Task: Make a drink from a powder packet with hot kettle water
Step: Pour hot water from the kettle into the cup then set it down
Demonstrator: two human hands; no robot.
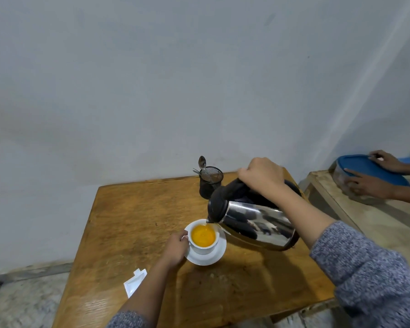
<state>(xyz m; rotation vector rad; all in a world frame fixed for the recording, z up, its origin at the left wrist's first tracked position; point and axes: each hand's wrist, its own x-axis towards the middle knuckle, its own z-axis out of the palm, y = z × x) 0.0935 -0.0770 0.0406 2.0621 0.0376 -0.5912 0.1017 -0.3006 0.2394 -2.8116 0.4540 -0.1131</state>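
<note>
Plain grey walls stand behind our wooden table (pixel 133 209); our right hand (pixel 262 177) grips the black handle of the shiny kettle (pixel 253 221) and tips it, spout down, over the white cup (pixel 202 248); our left hand (pixel 175 248) holds the cup's handle tight; the cup sits on a white saucer (pixel 219 253) and is full of orange drink; a torn white packet (pixel 135 281) lies by our left arm; a black mesh pot (pixel 210 183) with a spoon (pixel 202 163) stands behind the kettle; far right, someone else's hands (pixel 374 185) touch a blue-lidded tub (pixel 365 169) on another table.
</note>
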